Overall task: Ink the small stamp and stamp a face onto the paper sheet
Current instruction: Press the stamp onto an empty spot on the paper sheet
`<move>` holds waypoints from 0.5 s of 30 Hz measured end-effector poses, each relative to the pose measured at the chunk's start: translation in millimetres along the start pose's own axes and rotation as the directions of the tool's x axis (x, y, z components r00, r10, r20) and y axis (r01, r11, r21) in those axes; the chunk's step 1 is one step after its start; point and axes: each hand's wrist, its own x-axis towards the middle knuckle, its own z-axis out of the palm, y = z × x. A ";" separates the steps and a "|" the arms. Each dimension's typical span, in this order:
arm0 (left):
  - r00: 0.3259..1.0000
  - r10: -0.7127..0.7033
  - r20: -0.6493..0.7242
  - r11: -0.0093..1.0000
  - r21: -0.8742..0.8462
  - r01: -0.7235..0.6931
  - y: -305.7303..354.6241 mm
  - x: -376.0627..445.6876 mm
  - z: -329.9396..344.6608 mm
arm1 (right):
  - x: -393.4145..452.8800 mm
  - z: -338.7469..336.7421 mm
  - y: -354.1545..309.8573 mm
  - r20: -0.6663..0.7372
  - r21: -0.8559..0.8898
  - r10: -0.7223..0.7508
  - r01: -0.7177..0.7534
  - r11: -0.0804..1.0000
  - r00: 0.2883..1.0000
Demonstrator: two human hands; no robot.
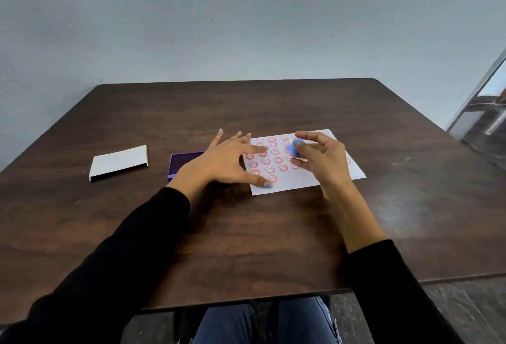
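Note:
A white paper sheet [353,171] lies on the dark wooden table [246,234], covered with several red stamped smiley faces. My right hand [323,163] hovers over the sheet's middle, pinching a small blue stamp [294,148] between thumb and fingers; the stamp looks blurred. My left hand [227,163] is spread flat, fingers apart, its thumb and forefinger pressing the sheet's left edge. A purple ink pad [178,165] sits just left of the sheet, partly hidden under my left wrist.
A white lid or box [119,163] lies on the table to the left of the ink pad. A pale wall stands behind the table. A glass or metal panel [482,108] leans at the far right edge.

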 end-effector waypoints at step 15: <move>0.998 0.017 0.067 0.996 -0.084 -0.011 1.6 6.2 -1.2 | -28.8 -3.4 -0.3 0.045 -0.360 -0.211 0.213 0.908 0.976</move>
